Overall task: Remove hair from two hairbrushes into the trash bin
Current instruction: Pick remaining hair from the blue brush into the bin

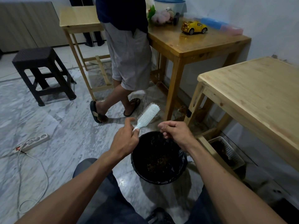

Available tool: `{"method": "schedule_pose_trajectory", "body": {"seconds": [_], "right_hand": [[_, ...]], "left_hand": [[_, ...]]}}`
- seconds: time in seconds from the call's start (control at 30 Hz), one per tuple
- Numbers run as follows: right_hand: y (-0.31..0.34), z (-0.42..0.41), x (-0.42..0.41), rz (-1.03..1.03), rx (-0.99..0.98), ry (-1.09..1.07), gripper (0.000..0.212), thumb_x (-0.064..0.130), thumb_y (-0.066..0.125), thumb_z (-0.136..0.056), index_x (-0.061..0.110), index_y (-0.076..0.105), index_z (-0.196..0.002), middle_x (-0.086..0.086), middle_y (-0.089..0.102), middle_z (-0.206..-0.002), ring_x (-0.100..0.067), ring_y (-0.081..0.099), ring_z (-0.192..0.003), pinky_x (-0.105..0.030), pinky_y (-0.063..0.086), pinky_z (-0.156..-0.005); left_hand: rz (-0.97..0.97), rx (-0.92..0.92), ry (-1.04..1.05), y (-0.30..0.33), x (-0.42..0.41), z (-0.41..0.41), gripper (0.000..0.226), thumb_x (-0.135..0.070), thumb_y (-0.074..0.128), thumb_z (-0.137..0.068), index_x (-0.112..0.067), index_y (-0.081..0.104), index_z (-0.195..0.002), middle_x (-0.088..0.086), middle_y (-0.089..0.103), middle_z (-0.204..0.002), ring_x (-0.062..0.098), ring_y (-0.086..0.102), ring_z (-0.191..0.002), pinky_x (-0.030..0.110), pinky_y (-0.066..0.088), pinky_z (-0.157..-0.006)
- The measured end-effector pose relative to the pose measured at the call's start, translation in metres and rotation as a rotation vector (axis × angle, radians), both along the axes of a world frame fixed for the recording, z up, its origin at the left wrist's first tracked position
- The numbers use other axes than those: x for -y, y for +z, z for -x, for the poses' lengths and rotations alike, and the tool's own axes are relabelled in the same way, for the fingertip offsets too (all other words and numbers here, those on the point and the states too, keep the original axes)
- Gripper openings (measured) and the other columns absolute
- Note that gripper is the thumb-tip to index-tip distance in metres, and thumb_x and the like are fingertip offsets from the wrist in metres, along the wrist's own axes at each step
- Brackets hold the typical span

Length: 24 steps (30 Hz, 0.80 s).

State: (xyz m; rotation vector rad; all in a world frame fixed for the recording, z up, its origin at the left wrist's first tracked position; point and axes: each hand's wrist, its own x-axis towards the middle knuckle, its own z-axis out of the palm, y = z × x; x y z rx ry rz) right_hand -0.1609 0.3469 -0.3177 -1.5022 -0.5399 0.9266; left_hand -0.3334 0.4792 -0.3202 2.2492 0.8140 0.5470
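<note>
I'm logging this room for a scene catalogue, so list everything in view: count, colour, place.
brush: one, white, held by its handle above the bin's far left rim
bin: one, black, lined, on the floor between the arms
tables: three, wooden, right, far centre, far left
toy car: one, yellow, on the far centre table
tub: one, clear with blue lid, behind the car
stool: one, black, left
power strip: one, white, floor left
basket: one, white, under the right table
bystander: one, grey shorts, by the centre table
left hand: grips the brush handle
right hand: fingers curled over the bin; whether it pinches hair cannot be told
</note>
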Motion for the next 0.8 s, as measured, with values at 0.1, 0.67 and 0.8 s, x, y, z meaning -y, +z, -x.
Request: {"method": "schedule_pose_trajectory", "body": {"seconds": [0.1, 0.67, 0.8], "right_hand": [[0.001, -0.007, 0.002, -0.052, -0.025, -0.153, 0.01, 0.012, 0.071, -0.094, 0.01, 0.08, -0.09, -0.004, 0.071, -0.073, -0.013, 0.058, -0.064, -0.02, 0.053, -0.059], [-0.006, 0.004, -0.014, 0.353, 0.058, 0.053, 0.068, 0.003, 0.058, -0.091, 0.024, 0.042, -0.154, 0.0, 0.048, -0.148, -0.022, 0.061, -0.117, -0.046, 0.055, -0.103], [-0.002, 0.0, -0.014, 0.148, -0.097, 0.015, 0.048, 0.011, 0.065, -0.094, 0.017, 0.058, -0.14, -0.003, 0.07, -0.124, -0.024, 0.067, -0.118, -0.045, 0.054, -0.103]], "left_hand": [[0.01, -0.011, 0.032, -0.002, -0.002, 0.002, 0.034, -0.02, 0.048, -0.099, -0.019, 0.04, -0.132, 0.007, 0.063, -0.071, 0.023, 0.058, -0.06, 0.051, 0.047, -0.059], [-0.2, -0.044, -0.011, -0.011, 0.002, -0.001, 0.04, -0.028, 0.056, -0.093, -0.018, 0.04, -0.128, -0.003, 0.061, -0.076, 0.017, 0.057, -0.06, 0.033, 0.04, -0.05], [-0.207, -0.044, -0.022, -0.013, 0.003, -0.001, 0.042, -0.028, 0.057, -0.092, -0.016, 0.041, -0.13, -0.004, 0.062, -0.081, 0.018, 0.059, -0.064, 0.038, 0.048, -0.054]]}}
